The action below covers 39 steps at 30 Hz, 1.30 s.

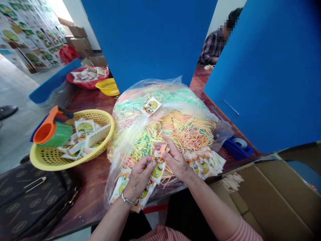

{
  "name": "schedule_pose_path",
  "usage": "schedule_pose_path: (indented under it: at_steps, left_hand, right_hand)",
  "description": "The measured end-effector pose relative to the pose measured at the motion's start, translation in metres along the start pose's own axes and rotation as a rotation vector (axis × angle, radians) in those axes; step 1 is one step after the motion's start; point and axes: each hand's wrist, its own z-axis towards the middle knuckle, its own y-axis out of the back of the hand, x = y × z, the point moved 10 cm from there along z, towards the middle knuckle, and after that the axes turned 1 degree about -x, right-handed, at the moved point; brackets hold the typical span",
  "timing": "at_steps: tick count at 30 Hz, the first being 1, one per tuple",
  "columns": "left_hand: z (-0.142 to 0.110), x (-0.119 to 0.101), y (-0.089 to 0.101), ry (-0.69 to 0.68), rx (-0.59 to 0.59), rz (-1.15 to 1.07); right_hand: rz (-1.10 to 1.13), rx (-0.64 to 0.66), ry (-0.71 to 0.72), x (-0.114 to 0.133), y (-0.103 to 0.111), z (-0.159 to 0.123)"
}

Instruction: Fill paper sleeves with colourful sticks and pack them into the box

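My left hand (138,177), with a metal bracelet at the wrist, grips a printed paper sachet strip (158,169) at the near edge of the bag. My right hand (174,159) is just above it, its fingertips pinching a few thin coloured sticks (162,149) over the sachet's top. Beneath both hands lies a large heap of pastel sticks (180,134) in an open clear plastic bag (160,88). A row of sachets (204,163) lies to the right of my right hand, and one sachet (150,106) rests on the bag.
A yellow basket (106,117) at left holds sachets and an orange dispenser with green tape (52,132). Farther back are a red basket (87,82) and smaller yellow basket (107,87). Blue partitions (150,36) stand ahead; a co-worker (213,47) sits beyond. A cardboard box (271,197) is at right.
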Motion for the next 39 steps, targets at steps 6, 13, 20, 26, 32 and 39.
schedule_pose_path:
  at_steps: [6,13,20,26,32,39]
  left_hand:
    - [-0.005,0.003,-0.016,0.061,0.068,-0.082]
    - [-0.018,0.014,-0.071,0.039,0.131,0.237]
    - [-0.003,0.044,-0.111,0.151,0.041,0.248]
    - [0.001,0.036,-0.111,0.147,-0.007,0.345]
    - [-0.001,0.029,-0.117,0.117,-0.012,0.346]
    - [0.004,0.039,-0.127,0.103,0.028,0.381]
  right_hand:
    - [-0.523,0.100,0.150,0.016,-0.007,-0.015]
    - [-0.825,-0.014,0.226,0.020,0.024,-0.052]
    - [-1.359,-0.664,-0.080,0.034,0.178,-0.102]
    - [-1.413,-0.551,-0.415,0.002,0.226,-0.111]
    - [-1.179,-0.430,-0.557,-0.010,0.220,-0.109]
    - [-0.824,-0.339,-0.449,-0.019,0.189,-0.105]
